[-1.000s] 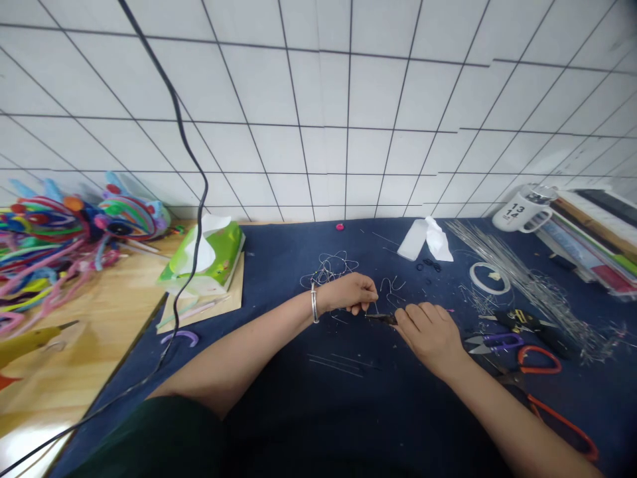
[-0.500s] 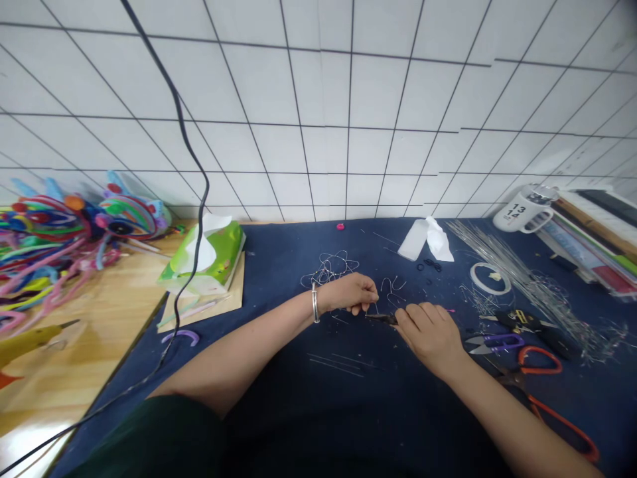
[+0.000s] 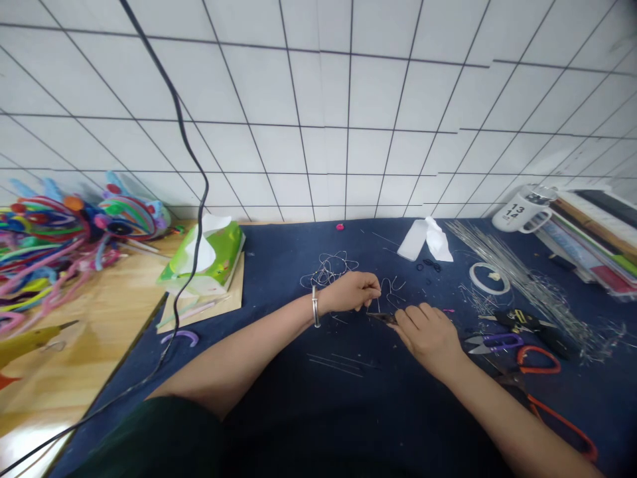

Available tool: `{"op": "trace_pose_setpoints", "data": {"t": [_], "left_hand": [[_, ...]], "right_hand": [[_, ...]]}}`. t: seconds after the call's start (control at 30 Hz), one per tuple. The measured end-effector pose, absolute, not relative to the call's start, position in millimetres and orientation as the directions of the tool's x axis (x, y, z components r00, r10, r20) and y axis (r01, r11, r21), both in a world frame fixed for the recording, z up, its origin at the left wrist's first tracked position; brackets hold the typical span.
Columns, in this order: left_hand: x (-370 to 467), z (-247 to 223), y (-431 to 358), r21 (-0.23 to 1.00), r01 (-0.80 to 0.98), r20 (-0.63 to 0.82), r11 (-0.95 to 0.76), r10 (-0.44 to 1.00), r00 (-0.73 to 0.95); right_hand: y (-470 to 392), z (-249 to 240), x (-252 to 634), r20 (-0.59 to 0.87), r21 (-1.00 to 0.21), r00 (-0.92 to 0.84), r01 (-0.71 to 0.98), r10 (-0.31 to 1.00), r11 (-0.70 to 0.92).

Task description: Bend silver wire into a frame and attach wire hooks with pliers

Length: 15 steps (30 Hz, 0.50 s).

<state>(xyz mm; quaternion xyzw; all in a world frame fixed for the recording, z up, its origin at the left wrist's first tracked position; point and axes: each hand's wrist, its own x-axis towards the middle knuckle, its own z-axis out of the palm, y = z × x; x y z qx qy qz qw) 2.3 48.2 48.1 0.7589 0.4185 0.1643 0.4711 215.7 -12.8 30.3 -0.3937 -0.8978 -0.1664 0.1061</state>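
My left hand [image 3: 352, 291], with a silver bangle at the wrist, pinches a thin wire [image 3: 379, 305] between thumb and forefinger. My right hand [image 3: 428, 334] is wrapped round dark pliers [image 3: 383, 318], whose narrow jaws point left and lie just below the left fingertips, at the lower end of the wire. Behind the left hand lies a loose tangle of wire [image 3: 328, 267]. Bent wire pieces [image 3: 393, 287] rest beyond the pliers. Several straight wires [image 3: 336, 363] lie nearer on the dark blue cloth [image 3: 283, 265].
A green tissue pack [image 3: 219, 255] stands left. To the right are a wire coil [image 3: 490, 278], purple snips [image 3: 497, 342], orange-handled scissors [image 3: 540, 359], a bundle of wires [image 3: 497, 255] and a white mug [image 3: 520, 211]. A black cable [image 3: 186, 136] hangs across the left side.
The left fingertips have moved slightly up and right, and more wire shows between them and the pliers. The pliers' jaws have shifted a little; both hands keep their grip.
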Motion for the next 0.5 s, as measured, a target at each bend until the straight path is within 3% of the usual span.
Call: {"op": "trace_pose_setpoints", "data": {"t": [0.23,0.5], "left_hand": [[7.7,52.1,42.9,0.686,0.517,0.174,-0.512,0.805,0.567],[8.6,51.2,39.7,0.567,0.547,0.254,-0.616,0.762,0.596]], "right_hand": [[-12.9,24.3,217.0,0.281,0.127,-0.604,0.794,0.746,0.595],[-15.6,21.3,217.2,0.238,0.046,-0.544,0.833,0.804,0.551]]}}
